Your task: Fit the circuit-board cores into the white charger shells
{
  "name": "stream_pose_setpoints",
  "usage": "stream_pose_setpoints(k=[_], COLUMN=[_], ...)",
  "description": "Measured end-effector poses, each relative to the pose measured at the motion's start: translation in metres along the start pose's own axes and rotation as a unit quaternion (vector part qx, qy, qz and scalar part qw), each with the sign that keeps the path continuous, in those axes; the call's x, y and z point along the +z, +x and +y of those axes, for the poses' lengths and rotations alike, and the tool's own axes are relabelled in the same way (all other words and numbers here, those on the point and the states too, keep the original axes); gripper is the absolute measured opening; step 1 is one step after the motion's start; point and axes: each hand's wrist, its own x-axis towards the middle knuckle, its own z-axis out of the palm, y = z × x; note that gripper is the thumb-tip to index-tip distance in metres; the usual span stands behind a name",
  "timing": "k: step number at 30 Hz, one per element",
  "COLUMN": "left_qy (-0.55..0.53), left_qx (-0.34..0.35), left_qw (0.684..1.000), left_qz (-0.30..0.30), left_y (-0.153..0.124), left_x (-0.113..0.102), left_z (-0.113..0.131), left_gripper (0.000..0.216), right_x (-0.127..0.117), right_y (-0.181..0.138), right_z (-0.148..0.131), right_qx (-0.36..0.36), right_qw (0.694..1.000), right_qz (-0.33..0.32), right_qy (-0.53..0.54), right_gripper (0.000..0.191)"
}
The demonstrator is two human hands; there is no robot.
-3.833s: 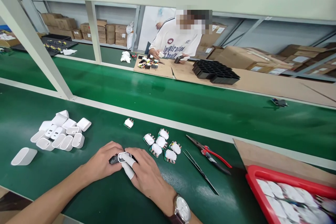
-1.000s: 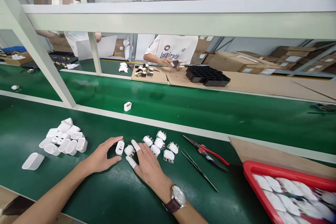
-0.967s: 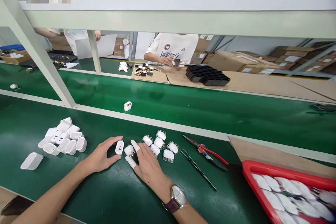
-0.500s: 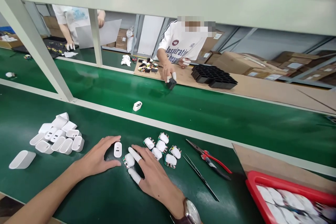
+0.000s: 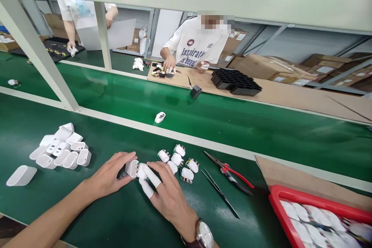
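Observation:
My left hand [image 5: 112, 172] grips a white plastic charger housing [image 5: 131, 168] between thumb and fingers, its open end turned to the right. White finger cots cover the thumb and index finger of my right hand [image 5: 167, 186], which pinches a small circuit board with a white pad [image 5: 142, 171]. The board's left edge meets the housing's mouth; how far inside it sits I cannot tell. Several similar padded boards [image 5: 177, 159] lie just beyond my right hand. To the left of my left hand is a cluster of white housings [image 5: 62, 157], with one more [image 5: 22, 175] lying apart.
Red-handled pliers [image 5: 229, 172] and metal tweezers [image 5: 221, 192] lie to the right, near a red tray [image 5: 274, 201] of padded boards. A white piece [image 5: 160, 117] and a black box [image 5: 196, 91] rest on the green belt [image 5: 247, 118]. A co-worker [image 5: 197, 44] works opposite, beside black trays [image 5: 236, 81].
My left hand has tipped the housing so its opening faces right, and my right hand has brought the board against it. Across the belt, the co-worker's hand has left the black box.

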Motion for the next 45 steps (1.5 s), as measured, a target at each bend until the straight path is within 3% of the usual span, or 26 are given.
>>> stream_pose_setpoints(k=[11, 20, 30, 40, 45], left_qy=[-0.006, 0.008, -0.011, -0.054, -0.048], left_qx=[0.011, 0.000, -0.008, -0.035, 0.062], left_qw=[1.000, 1.000, 1.000, 0.997, 0.997], left_qz=[0.008, -0.005, -0.024, -0.044, -0.010], left_y=[0.002, 0.002, 0.003, -0.003, -0.002], left_x=[-0.002, -0.001, 0.000, 0.003, 0.003], left_z=[0.009, 0.009, 0.015, 0.013, 0.011], left_gripper=[0.074, 0.074, 0.069, 0.060, 0.036], right_x=[0.001, -0.001, -0.006, 0.001, 0.006], right_y=[0.006, 0.011, 0.010, 0.009, 0.011], right_z=[-0.006, -0.010, -0.006, -0.011, -0.010], right_qx=[-0.019, -0.047, -0.026, 0.026, 0.041], right_qw=[0.998, 0.996, 0.997, 0.996, 0.994], right_qz=[-0.022, -0.009, -0.065, -0.069, -0.084], right_qy=[-0.054, -0.070, -0.026, 0.046, 0.058], right_gripper=[0.055, 0.031, 0.023, 0.027, 0.035])
